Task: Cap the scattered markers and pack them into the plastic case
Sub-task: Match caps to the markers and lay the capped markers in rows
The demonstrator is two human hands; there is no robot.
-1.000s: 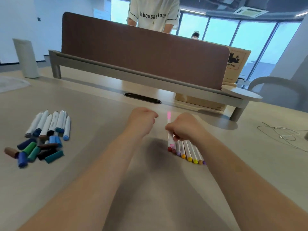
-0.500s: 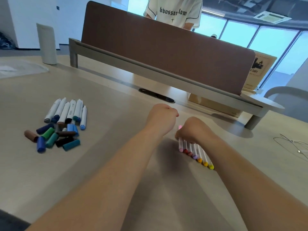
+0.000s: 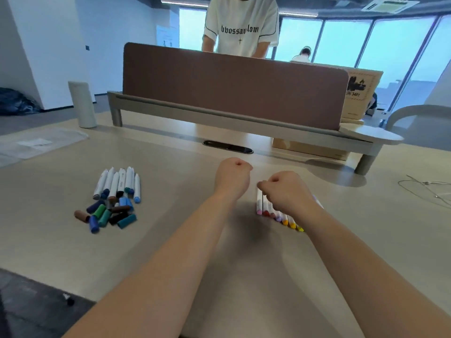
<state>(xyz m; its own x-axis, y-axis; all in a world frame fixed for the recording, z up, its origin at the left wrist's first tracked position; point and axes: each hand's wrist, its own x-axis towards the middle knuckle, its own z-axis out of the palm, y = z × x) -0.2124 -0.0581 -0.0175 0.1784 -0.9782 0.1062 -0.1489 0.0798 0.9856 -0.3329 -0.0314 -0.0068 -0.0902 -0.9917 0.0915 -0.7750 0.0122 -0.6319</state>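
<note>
Head view: the table point(image 3: 151, 252) fills the lower frame, and both forearms reach up from the bottom edge toward its centre. The left hand point(image 3: 233, 178) is clenched into a fist just above centre, with nothing visible inside it. Just right of it, the right hand point(image 3: 288, 191) hangs with curled fingers over a row of capped markers point(image 3: 278, 215). Its thumb and forefinger meet at the far end of the leftmost, pink-capped marker point(image 3: 259, 203); whether they pinch that marker cannot be told. The row lies side by side on the table, with pink, red, purple, orange and yellow caps pointing toward the lower right.

At middle left lie 2 more groups, well apart from the hands: a fan of white-barrelled markers point(image 3: 119, 182) and, touching its near end, a heap of loose caps point(image 3: 107, 214) in blue, green, teal, brown and black. A clear plastic case point(image 3: 36, 145) lies flat at the left edge, beside a grey cylinder point(image 3: 81, 104).

Across the upper frame stands a brown desk divider point(image 3: 234, 86), with a person in a white T-shirt point(image 3: 240, 25) behind it and a cardboard box point(image 3: 361, 93) at its right end. A white cable point(image 3: 427, 189) lies at the right edge.
</note>
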